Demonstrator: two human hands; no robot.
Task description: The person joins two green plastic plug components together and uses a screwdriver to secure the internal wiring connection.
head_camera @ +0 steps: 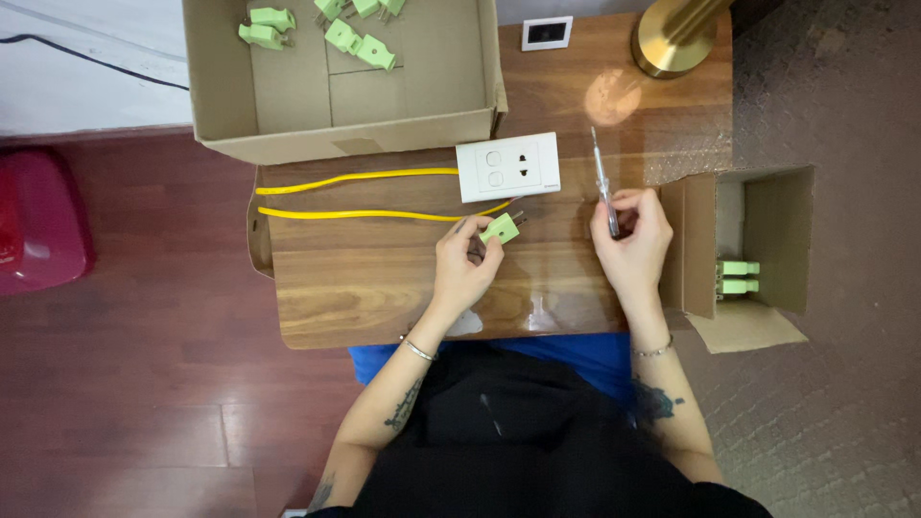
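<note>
My left hand (464, 265) grips a small green plug (501, 228) with metal prongs, just above the wooden table (365, 288). A screwdriver (603, 180) with a clear handle is held in my right hand (633, 240), its shaft pointing away from me. A white wall plate (507, 166) with two switches and a socket lies just beyond both hands. Two yellow wires (355, 195) run left from the plate across the table.
A large open cardboard box (403, 129) at the back holds several green plugs (357, 40). A smaller box (777, 240) at the right holds two more green plugs (738, 277). A brass lamp base (672, 38) and a small white device (547, 33) stand behind. A red object (38, 230) sits on the floor, left.
</note>
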